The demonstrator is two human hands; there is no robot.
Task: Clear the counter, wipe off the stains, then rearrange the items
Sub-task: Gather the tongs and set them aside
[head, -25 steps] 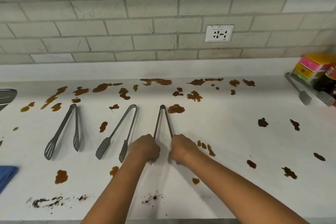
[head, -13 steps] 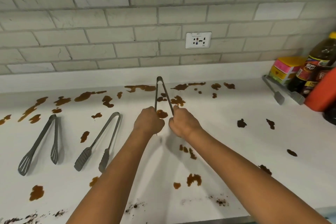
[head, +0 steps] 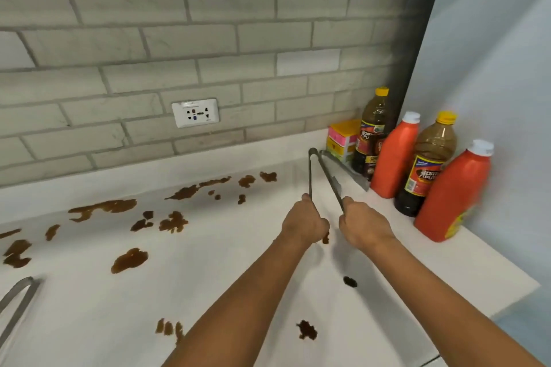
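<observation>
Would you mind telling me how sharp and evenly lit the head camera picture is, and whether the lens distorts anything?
Head view: wide-angle bending curves the brick wall courses and counter edge; the nearest red bottle is smeared by motion blur on its right side; soft, even light with faint shadows under both hands, left and right, gripping the tongs; no strong glare.

The two hands hide the ends of the tongs (head: 310, 171) they hold. Another pair of tongs (head: 347, 170) behind these is partly hidden. A third pair of tongs (head: 16, 299) is cut off by the left edge. The bottle labels (head: 421, 176) are too blurry to read.
</observation>
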